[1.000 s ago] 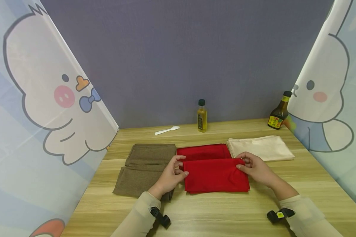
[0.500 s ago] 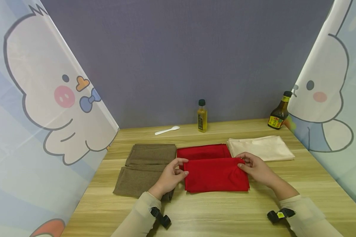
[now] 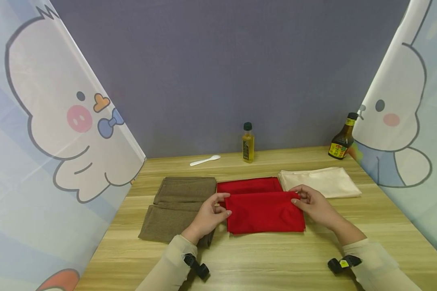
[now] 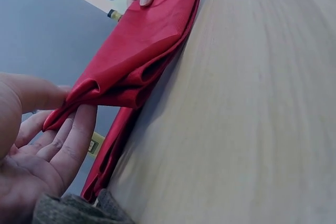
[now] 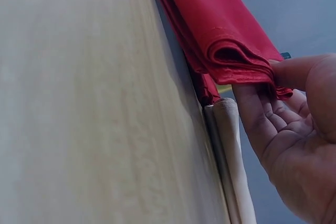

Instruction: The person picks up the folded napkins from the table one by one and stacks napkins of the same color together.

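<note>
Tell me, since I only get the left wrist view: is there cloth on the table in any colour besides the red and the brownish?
Observer: Yes, the head view shows a folded cream cloth lying just beyond the right hand.
Operator: Neat! I see only a bit of that hand; how does it grip the held red cloth?
Observer: The right wrist view shows it pinching the end, thumb on one side and fingers on the other.

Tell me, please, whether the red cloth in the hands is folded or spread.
Folded: the cloth shows stacked layers at its edges in both wrist views.
</note>
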Motion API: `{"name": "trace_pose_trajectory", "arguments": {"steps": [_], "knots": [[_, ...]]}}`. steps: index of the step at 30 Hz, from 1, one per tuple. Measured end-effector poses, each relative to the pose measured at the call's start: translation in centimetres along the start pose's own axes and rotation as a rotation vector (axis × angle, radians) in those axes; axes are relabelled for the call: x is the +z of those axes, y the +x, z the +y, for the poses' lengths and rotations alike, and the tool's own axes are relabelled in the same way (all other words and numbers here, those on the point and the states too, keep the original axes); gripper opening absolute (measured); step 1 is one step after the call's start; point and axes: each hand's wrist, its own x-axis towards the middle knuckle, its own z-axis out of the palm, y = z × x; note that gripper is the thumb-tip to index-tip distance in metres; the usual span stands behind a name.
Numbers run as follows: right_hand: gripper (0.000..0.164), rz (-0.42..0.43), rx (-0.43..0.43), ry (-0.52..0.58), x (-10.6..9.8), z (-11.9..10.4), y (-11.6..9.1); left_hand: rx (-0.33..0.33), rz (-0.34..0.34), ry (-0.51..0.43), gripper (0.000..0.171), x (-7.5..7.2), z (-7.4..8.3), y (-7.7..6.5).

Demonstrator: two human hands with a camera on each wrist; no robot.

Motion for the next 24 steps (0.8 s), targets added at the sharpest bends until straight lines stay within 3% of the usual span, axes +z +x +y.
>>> {"name": "trace_pose_trajectory", "arguments": {"steps": [7,19,24], "knots": [[0.027,-0.003,0.039,0.007,0.0,-0.9,0.3,0.007,-0.009,-0.019,0.056,-0.4,0.3,0.3],[0.028,0.001,-0.011,-0.059,0.0,-2.2,1.5,0.030,0.005,-0.029,0.056,-1.5,0.7,0.8],[0.029,-0.008,0.007,-0.064,-0.3,-2.8,1.8,0.035,0.011,-0.038,0.058,-1.7,1.1,0.9]]}}
